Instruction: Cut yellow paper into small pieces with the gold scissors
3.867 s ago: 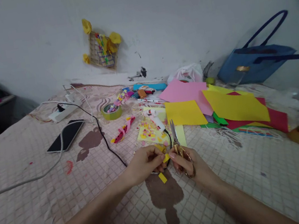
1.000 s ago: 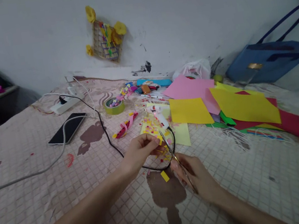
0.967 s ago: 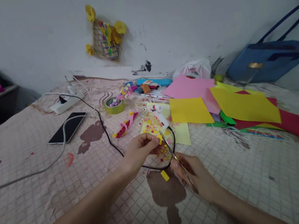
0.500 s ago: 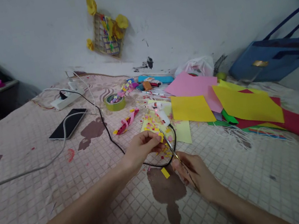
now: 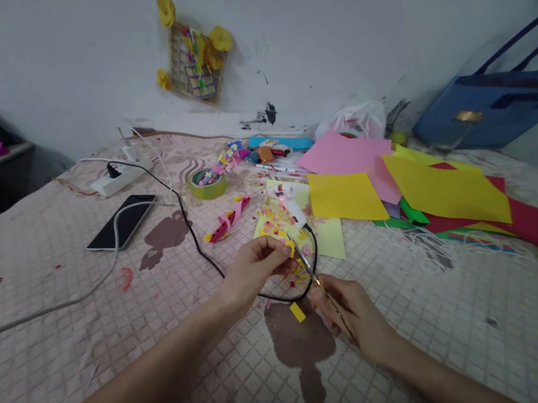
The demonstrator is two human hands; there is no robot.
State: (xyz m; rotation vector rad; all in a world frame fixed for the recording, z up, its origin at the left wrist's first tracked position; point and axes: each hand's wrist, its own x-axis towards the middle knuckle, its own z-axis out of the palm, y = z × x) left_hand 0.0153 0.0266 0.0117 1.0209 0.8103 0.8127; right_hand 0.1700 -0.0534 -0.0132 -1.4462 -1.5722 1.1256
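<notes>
Between the thumb and fingers of my left hand (image 5: pixel 262 260) is a small yellow paper piece (image 5: pixel 291 247). My right hand (image 5: pixel 348 307) grips a pair of scissors (image 5: pixel 309 269), whose blades point up and to the left, right beside the yellow piece. Whether the blades touch it I cannot tell. Below the hands a yellow paper strip (image 5: pixel 298 312) lies on the cloth. Just beyond them, a white glue gun (image 5: pixel 291 206) rests on a pale yellow sheet (image 5: pixel 331 238) strewn with tiny pink and yellow scraps. Left of it lies a red stick wrapped with pink ribbon (image 5: pixel 228 219).
A black cord (image 5: pixel 192 230) loops around near my hands. Further left are a phone (image 5: pixel 123 222), a power strip (image 5: pixel 121 178) and a tape roll (image 5: pixel 208 183). On the right lie yellow sheets (image 5: pixel 448 185), pink sheets (image 5: pixel 343 157), white string (image 5: pixel 422 246) and a blue bag (image 5: pixel 492 104).
Hands, scissors and yellow piece stay almost in place. The view has shifted very slightly; nothing has been picked up or put down.
</notes>
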